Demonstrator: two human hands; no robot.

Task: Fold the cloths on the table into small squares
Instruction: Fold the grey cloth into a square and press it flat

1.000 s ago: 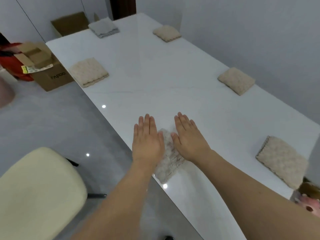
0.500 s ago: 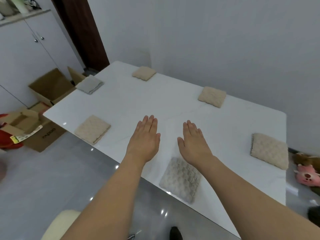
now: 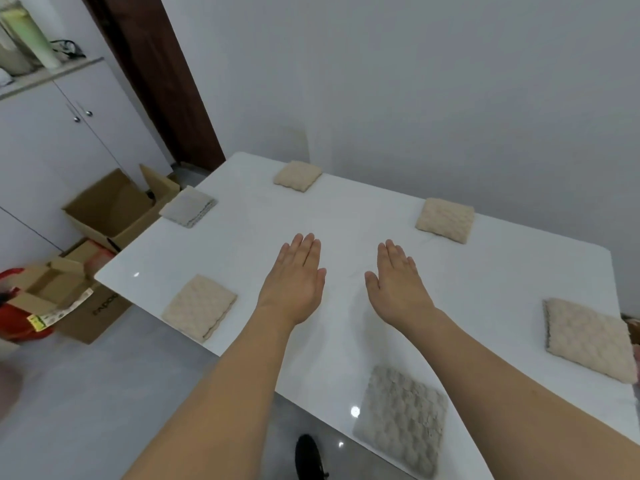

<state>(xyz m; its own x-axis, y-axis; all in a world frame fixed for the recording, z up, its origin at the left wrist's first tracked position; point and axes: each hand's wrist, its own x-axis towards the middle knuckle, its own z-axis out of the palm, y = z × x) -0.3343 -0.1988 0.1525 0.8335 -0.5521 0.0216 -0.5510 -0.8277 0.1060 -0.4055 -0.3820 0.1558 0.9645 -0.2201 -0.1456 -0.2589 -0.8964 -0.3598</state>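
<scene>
Several folded cloth squares lie on the white table [image 3: 346,216]. A grey one [image 3: 401,417] rests at the near edge, between my forearms. Beige ones lie at the left edge [image 3: 199,306], far middle [image 3: 298,175], far right [image 3: 445,220] and right edge [image 3: 588,336]. A grey square [image 3: 188,210] sits at the far left corner. My left hand [image 3: 294,282] and my right hand [image 3: 398,285] hover flat above the table's middle, palms down, fingers straight, holding nothing and touching no cloth.
Open cardboard boxes [image 3: 110,209] and a red object [image 3: 17,320] stand on the floor to the left. White cabinets [image 3: 52,133] and a dark door frame [image 3: 156,81] are behind them. A grey wall runs along the table's far side.
Both hands have lifted off the near grey cloth and moved forward and apart over the table's middle. The view has tilted up, showing more of the wall.
</scene>
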